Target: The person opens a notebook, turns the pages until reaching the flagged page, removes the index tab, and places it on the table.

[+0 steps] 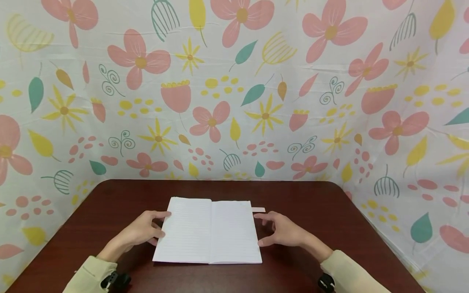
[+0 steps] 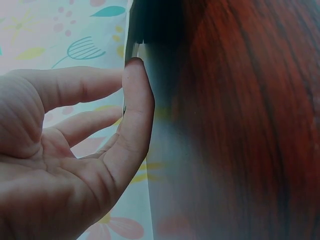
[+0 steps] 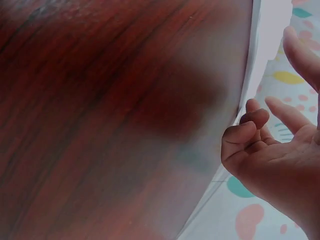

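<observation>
An open notebook (image 1: 234, 232) with white, faintly lined pages lies on the dark wooden table, its spine running front to back. At its left edge my left hand (image 1: 144, 228) holds the margin, with the index finger and thumb at the page. In the left wrist view, the fingers (image 2: 137, 100) of that hand lie on both sides of the thin edge. Beside the right edge is my right hand (image 1: 283, 230), index finger and thumb spread, their tips at or very near the page border. Its other fingers (image 3: 245, 135) are bent, with nothing seen in them.
A small white strip (image 1: 258, 210) sticks out past the notebook's upper right side. The brown table (image 1: 205, 189) has rounded far corners, and a flower-patterned cloth (image 1: 227, 122) hangs behind and beside it. A dark band (image 1: 115, 280) shows at the left wrist, another (image 1: 326, 282) at the right.
</observation>
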